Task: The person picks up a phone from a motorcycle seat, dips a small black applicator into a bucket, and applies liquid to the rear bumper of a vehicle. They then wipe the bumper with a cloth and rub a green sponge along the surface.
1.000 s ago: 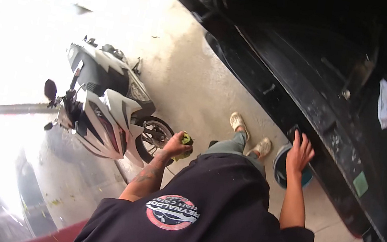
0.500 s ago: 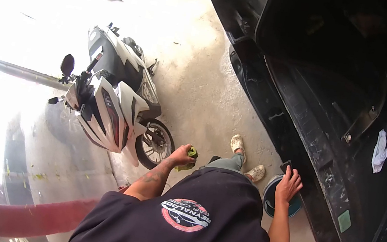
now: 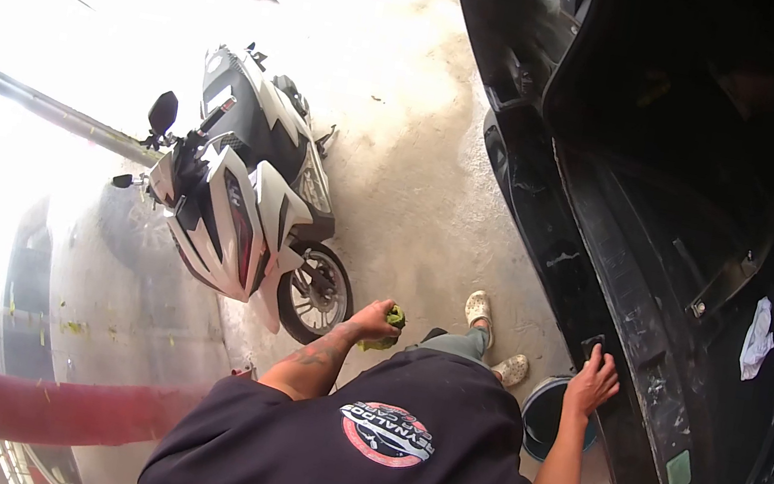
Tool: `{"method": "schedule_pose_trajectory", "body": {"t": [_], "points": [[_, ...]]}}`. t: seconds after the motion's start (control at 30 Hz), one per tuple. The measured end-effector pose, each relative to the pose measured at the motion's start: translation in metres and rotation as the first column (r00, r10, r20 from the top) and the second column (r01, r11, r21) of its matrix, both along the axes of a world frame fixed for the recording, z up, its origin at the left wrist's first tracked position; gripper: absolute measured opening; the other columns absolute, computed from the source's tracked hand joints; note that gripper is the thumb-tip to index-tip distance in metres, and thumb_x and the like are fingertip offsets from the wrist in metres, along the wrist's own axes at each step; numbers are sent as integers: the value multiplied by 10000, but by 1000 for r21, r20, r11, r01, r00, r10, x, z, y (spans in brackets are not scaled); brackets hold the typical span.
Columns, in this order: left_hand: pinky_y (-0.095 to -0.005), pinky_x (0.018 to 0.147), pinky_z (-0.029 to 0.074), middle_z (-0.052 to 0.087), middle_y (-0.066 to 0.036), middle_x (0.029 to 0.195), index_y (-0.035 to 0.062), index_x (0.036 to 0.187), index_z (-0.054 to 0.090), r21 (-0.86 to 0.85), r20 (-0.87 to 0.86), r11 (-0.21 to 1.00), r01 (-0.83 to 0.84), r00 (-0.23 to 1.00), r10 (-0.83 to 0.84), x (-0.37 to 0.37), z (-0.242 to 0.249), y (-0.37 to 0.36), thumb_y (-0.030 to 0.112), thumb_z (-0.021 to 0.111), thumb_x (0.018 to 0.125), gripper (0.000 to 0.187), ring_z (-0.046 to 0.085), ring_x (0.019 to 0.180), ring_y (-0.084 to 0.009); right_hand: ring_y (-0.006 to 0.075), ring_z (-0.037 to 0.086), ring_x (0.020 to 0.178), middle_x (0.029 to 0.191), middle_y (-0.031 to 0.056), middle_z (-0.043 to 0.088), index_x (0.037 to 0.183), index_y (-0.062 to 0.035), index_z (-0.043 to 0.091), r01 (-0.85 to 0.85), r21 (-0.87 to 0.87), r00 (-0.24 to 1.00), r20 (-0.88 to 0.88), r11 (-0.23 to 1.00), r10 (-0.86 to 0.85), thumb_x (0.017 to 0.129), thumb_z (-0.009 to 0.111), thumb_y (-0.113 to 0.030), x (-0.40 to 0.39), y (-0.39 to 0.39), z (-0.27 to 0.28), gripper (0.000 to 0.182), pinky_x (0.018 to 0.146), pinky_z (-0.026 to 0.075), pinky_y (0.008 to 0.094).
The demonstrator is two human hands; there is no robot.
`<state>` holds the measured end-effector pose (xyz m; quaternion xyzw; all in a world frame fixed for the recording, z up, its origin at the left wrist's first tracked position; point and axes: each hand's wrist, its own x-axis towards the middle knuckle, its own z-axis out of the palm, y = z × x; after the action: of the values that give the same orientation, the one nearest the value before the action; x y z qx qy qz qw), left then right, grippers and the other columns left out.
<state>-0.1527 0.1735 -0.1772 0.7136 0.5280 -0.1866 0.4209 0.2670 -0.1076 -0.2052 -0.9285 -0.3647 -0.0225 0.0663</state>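
Note:
My left hand (image 3: 375, 320) is closed around a crumpled yellow-green cloth (image 3: 390, 329), held out in front of my dark shirt. My right hand (image 3: 596, 379) grips a small dark pad (image 3: 593, 348) with its fingertips. The pad is against the black edge (image 3: 557, 254) of a large black vehicle body part, or very close to it; exact contact is hard to make out. Below that hand stands a round bucket (image 3: 541, 419), partly covered by my forearm.
A white and black scooter (image 3: 243, 189) is parked to the left on the concrete floor (image 3: 416, 186). A crumpled white cloth or paper (image 3: 757, 341) and a green square (image 3: 679, 471) lie on the black surface at right. A red bar (image 3: 77, 411) runs at lower left.
The view has shifted, so the scooter and black body part sit farther right. My right hand with the pad has moved slightly along the black edge. Both hands keep their holds.

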Motion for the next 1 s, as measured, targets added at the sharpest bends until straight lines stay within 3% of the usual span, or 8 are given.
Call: {"method": "schedule_pose_trajectory", "body": {"t": [0.3,0.4,0.5,0.6,0.7,0.87,1.0], "points": [[-455,1026,498,642,-241,1242,50,1225,628,44,17,999,-27,1000,26,-15,-1,-6,352,815,718,619,609,1205,-388,327,553,1193,1359,71,538,1396,-213,581,-96,26,995,-25,995,96,939,677,-129,-21,-15,-13,475,1033,398,520],[-454,1014,505,651,-240,1220,47,1221,629,-18,27,999,-49,998,49,-18,5,-10,349,814,721,613,621,1181,-392,311,566,1143,1339,67,545,1380,-207,585,-11,-9,1000,0,1000,11,942,680,-156,0,6,-2,451,1005,414,499],[-432,926,544,706,-219,1077,11,1148,641,90,31,996,-23,999,20,-23,-1,-14,294,825,733,535,688,1053,-369,312,565,1149,1340,68,547,1392,-219,576,19,-10,1000,-21,1000,-19,946,675,-154,-4,7,-1,462,1003,415,495],[-430,927,544,705,-221,1079,8,1154,640,118,25,993,-24,999,21,-27,-3,-14,295,827,732,544,690,1056,-362,302,555,1178,1333,58,547,1397,-227,573,-45,-12,997,-61,999,45,921,707,-138,-25,-9,-10,503,1001,409,494],[-449,1000,514,662,-241,1197,43,1216,630,15,10,999,-46,999,46,-28,3,-12,356,815,724,612,635,1158,-396,304,552,1181,1323,68,548,1390,-222,583,-77,12,996,-53,997,77,914,715,-131,-22,-9,-7,502,1000,407,494],[-450,1008,515,661,-241,1206,42,1227,629,20,-6,1000,-21,1000,21,-31,-2,-11,348,817,723,619,635,1164,-394,310,544,1191,1313,81,554,1395,-218,587,8,28,996,-85,1000,-6,904,727,-138,-2,13,-1,517,1003,407,494],[-450,1007,519,666,-244,1199,35,1223,628,55,11,997,-49,999,48,-27,0,-7,346,819,719,622,639,1162,-392,303,550,1185,1315,63,551,1387,-214,594,-70,46,995,-63,997,73,891,740,-141,-22,-8,-12,523,987,416,487]]}}
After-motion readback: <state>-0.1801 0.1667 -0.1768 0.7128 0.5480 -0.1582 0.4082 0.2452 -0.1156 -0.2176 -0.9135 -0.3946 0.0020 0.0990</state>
